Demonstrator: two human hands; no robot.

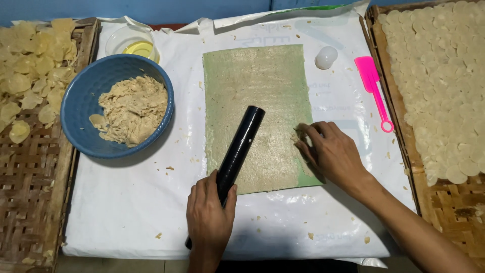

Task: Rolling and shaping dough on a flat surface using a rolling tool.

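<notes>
My left hand (208, 217) is wrapped around the near end of a black cylindrical roller (236, 150), which slants away to the far right and lies on a thin green-tinted sheet of rolled dough (255, 96). My right hand (331, 154) rests on the right edge of that sheet, fingertips pressed together and pinching a small scrap of dough there. The sheet lies in the middle of a white plastic cover (131, 202). To the left stands a blue bowl (83, 103) with crumbly beige dough, and beyond it a small clear dish of yellow oil (139, 48). To the right lie a pink spatula (374, 88) and a white round cutter (326, 57). Woven bamboo trays (30, 177) on both sides carry pale round crackers.
</notes>
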